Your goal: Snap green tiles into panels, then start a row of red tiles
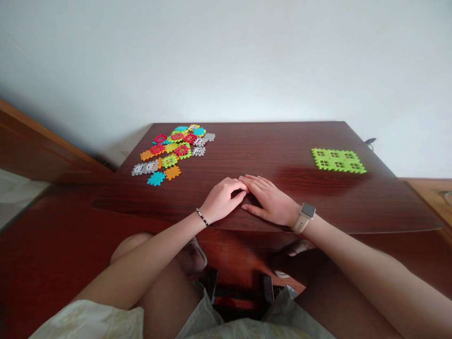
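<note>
From my remote post, the empty left hand (pixel 222 200) and right hand (pixel 271 202) rest on a dark wood desk (pixel 293 141), fingers (pixel 252 181) loosely curled and touching, between scattered interlocking plastic tiles (pixel 173 153) and a joined green tile panel (pixel 338 160).

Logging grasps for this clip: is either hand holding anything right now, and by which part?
Nothing is held. The left hand and right hand lie empty on the wooden table, their fingertips touching each other.

Glossy table (pixel 247 150), probably laminate; matt plastic tiles (pixel 173 172)
</note>
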The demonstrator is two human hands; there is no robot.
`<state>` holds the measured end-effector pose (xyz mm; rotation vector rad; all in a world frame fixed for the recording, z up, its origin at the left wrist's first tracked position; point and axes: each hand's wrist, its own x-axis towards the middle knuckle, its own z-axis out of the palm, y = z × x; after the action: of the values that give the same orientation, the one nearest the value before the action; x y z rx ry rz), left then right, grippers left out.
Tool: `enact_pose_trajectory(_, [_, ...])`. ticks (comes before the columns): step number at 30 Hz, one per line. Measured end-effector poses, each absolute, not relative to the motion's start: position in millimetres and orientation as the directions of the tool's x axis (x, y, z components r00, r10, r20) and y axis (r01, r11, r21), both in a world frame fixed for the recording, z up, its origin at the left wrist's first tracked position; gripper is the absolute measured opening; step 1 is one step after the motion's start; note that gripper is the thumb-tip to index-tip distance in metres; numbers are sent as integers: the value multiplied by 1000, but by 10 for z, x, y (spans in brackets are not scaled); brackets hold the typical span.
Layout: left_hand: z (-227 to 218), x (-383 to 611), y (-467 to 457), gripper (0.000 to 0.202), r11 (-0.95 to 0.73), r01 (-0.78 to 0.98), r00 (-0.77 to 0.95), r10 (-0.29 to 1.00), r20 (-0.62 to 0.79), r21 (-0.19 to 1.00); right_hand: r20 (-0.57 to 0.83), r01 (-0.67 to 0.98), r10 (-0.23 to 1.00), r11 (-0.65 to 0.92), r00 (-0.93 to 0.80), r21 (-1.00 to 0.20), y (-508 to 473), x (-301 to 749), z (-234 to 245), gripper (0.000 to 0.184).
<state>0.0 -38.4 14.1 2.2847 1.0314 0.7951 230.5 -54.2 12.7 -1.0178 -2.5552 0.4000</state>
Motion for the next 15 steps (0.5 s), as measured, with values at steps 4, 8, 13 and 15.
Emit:
enact_pose_trajectory(4, [135,-5,-383,13,-581,485,539,787,300,654,227,600,702,701,-675,-386,-542,2297,126,75])
enact_pose_trajectory(8, [136,-8,-383,13,-577,483,536,789,299,659,229,600,703,700,-673,-387,-544,2295,128,75])
enact_pose_trajectory(13, [141,2,-383,14,-578,482,538,788,299,658,231,599,703,700,-672,-388,-544,2307,128,76])
enact_pose_trajectory(15, [143,8,-385,14,-578,487,537,789,298,655,232,597,703,700,-672,-392,-543,2314,128,77])
